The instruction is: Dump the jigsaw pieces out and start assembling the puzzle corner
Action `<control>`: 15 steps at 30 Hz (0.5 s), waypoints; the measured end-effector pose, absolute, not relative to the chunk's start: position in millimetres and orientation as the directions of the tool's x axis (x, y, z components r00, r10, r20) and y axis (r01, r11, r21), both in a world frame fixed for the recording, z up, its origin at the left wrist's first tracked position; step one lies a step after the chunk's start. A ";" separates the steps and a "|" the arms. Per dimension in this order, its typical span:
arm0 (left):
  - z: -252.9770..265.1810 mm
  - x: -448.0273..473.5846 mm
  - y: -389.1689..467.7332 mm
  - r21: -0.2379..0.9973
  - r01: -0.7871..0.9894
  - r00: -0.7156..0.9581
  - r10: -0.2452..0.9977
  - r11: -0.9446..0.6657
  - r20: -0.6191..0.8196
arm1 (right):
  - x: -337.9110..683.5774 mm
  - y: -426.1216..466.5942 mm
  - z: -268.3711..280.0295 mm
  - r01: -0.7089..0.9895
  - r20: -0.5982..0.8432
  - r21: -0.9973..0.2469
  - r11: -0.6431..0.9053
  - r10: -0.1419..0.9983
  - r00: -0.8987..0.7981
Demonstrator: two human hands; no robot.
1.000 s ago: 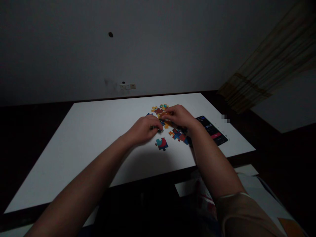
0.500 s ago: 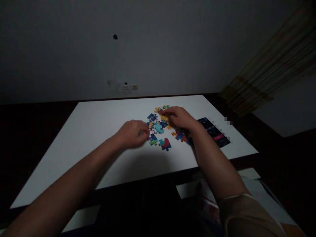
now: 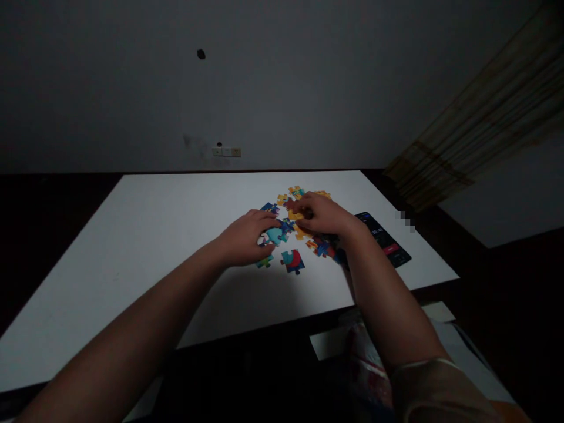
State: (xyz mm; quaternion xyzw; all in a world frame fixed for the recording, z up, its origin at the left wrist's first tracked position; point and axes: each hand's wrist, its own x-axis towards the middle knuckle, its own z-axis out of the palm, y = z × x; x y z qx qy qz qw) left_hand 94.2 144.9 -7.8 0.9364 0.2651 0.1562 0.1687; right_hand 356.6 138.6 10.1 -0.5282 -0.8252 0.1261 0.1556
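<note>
On the table (image 3: 176, 235), right of its middle as I view it from my remote post: puzzle pieces (image 3: 286, 227), one loose cluster, lying before and between two bare hands.

Writing: one phone (image 3: 386, 241), face up, partly behind the right forearm. Pale digits on its dark screen, too blurred for me to read surely; one red button (image 3: 391, 249) below them, its label too small.

Left hand (image 3: 247, 239): at the cluster's left side. Fingers parted, thumb held apart from them, pale-blue piece (image 3: 273, 236) in the gap. I cannot tell whether the fingertips touch it.

Right hand (image 3: 325, 214): above the yellow pieces (image 3: 296, 215). Fingers bent, thumb below; I cannot tell whether they pinch anything.

Nearest me: one teal-and-red piece (image 3: 293, 261), apart from the cluster; one green piece (image 3: 265, 262) just beyond the left thumb.

Edges and room: white surface runs from the left hand to the far-left corner. I mark another strip of it between the teal-and-red piece and the near edge. Phone stands near the right edge. Beyond the far edge, a wall (image 3: 286, 106) with sockets (image 3: 227, 152).
</note>
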 end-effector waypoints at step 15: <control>-21.7 91.6 160.6 0.497 0.340 0.788 0.531 -0.798 0.312 | 357.7 134.6 7.6 0.786 0.113 -0.459 0.414 0.905 -0.411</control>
